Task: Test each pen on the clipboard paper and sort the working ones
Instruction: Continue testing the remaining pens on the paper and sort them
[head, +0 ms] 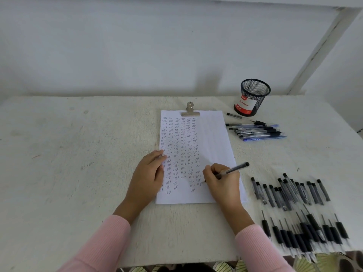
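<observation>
A white sheet of paper lies under a metal clip, covered with columns of small handwritten test words. My right hand grips a black pen in a writing hold, its tip on the paper near the lower right column. The fingers of my left hand lie flat on the sheet's left edge. A row of several pens, black and blue, lies to the right of the clip. A large batch of black pens is spread out at the right front.
A black mesh pen cup with a white and red label stands at the back right. The pale table ends at a front edge close to my sleeves; a wall stands behind it.
</observation>
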